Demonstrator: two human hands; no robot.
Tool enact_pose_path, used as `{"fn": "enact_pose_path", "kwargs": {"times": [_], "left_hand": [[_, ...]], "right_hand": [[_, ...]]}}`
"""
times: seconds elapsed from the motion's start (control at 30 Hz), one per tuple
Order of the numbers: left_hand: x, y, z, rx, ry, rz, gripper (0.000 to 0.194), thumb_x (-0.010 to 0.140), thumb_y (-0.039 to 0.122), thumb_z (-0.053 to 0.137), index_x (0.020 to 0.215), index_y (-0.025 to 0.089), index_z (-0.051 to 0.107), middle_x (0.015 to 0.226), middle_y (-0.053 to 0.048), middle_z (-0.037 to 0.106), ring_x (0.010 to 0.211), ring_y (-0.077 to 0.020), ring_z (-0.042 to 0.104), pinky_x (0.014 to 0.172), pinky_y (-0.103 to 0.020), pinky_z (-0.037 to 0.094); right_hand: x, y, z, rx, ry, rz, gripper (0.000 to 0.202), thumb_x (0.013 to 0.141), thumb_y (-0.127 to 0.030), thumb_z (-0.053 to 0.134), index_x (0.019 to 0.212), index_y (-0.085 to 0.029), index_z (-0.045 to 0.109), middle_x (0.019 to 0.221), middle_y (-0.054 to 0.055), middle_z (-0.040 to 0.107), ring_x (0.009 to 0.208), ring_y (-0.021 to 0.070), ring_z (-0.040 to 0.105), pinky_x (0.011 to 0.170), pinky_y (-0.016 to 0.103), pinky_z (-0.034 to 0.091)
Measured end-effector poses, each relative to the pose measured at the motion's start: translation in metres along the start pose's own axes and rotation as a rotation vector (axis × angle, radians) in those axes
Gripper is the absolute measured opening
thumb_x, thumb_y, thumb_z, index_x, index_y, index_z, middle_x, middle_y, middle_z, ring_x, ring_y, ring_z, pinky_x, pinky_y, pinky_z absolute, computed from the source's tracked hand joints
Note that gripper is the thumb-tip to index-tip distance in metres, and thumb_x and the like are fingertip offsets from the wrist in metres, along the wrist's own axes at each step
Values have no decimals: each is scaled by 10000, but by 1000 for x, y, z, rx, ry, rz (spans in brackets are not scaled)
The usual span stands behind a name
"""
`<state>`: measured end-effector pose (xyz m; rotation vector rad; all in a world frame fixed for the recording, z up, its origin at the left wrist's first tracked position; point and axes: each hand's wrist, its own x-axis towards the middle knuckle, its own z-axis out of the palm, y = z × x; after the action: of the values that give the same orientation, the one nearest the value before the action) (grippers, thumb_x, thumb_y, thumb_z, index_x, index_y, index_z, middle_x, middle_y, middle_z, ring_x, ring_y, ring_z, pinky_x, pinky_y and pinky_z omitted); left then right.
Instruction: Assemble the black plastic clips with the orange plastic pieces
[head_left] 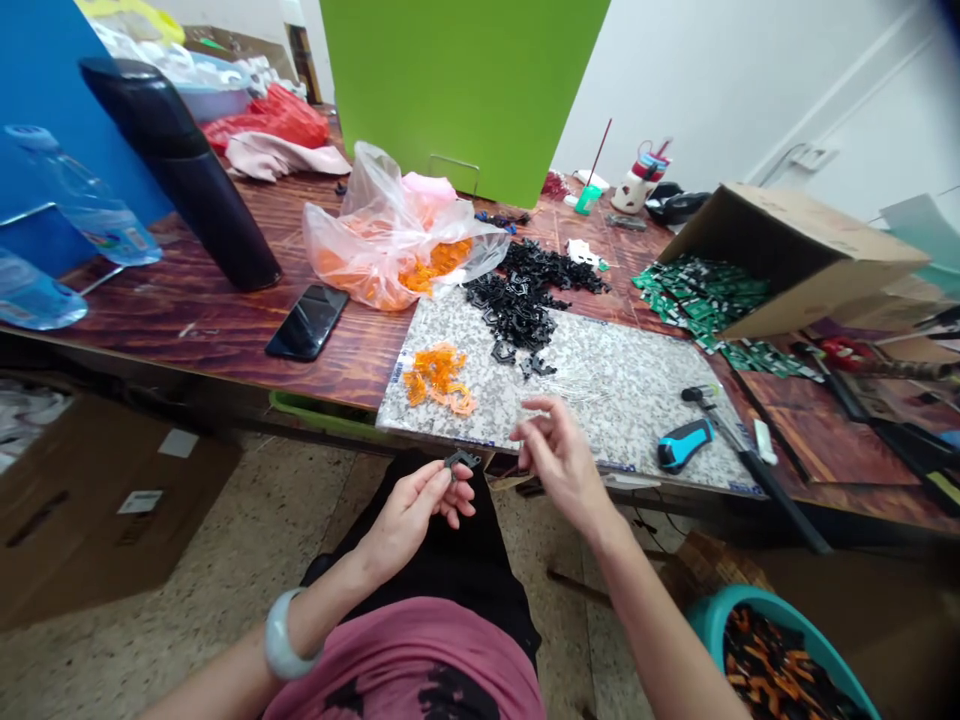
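Over the lap, just before the desk edge, the left hand pinches a small black plastic clip at its fingertips, while the right hand hovers beside it, fingers loosely curled and empty, below the granite-patterned board.

The left hand is raised just before the edge of the granite-pattern board, fingers bent together, pinching a small black plastic clip. The right hand is beside it, nearer this edge, fingers loosely curled and holding nothing visible.
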<state>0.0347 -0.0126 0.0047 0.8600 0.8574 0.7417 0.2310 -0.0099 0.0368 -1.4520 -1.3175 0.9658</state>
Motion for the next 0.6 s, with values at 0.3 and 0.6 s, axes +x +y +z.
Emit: {"fn": "enact_pose_path", "kwargs": {"times": [0.3,0.6], "left_hand": [[1,-1,5,64,52,52,327,822,415,588,972,136,668,888,-91,700,730,-178,630,578,-247,462],[1,-11,0,284,15,105,343,861,399,527,1032,144,680,801,-73,692,650,-165,592,610,-267,490]], "right_hand": [[-26,11,40,318,23,203,264,790,-406,628,904,-168,611,678,-5,608,500,87,526,428,193,407],[-20,13,49,360,28,247,259,776,-408,640,845,-160,663,587,-19,599,439,78,468,410,192,372]]}}
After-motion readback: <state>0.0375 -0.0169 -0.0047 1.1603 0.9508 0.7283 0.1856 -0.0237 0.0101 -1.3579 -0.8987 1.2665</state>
